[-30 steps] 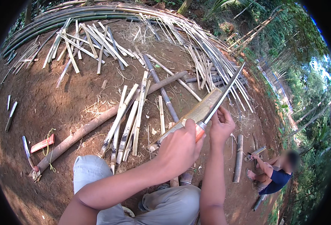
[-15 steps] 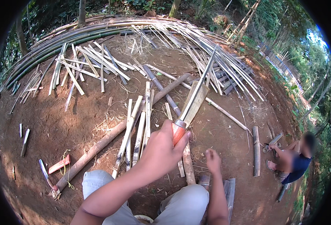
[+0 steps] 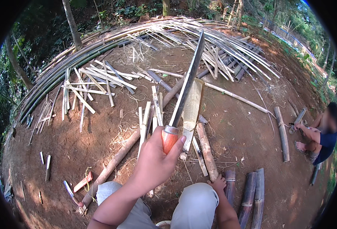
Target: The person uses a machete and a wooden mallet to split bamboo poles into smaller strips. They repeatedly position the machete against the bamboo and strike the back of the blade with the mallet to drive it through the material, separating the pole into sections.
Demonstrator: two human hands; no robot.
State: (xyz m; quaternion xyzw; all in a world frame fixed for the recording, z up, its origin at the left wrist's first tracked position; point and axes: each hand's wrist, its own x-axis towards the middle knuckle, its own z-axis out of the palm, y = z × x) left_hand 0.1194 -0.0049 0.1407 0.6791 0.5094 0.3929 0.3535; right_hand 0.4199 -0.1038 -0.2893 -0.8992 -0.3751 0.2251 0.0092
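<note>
My left hand is closed around the orange-brown wooden handle of a machete, whose long blade points up and away. Close beside and below the blade is a broad split bamboo slat; I cannot tell whether it touches the blade. My right hand is low beside my right knee, its fingers bent at the near end of a brown pole and next to a dark bamboo section. Whatever those fingers hold is hidden.
A long brown log runs diagonally across the ground. Pale bamboo strips lie in piles beyond it. A second knife and an orange sheath lie at left. At right another person sits near a bamboo section.
The view has shifted, bringing more dark bamboo sections into sight at lower right. My right hand has come down to the brown pole's near end. The machete now points more upright.
</note>
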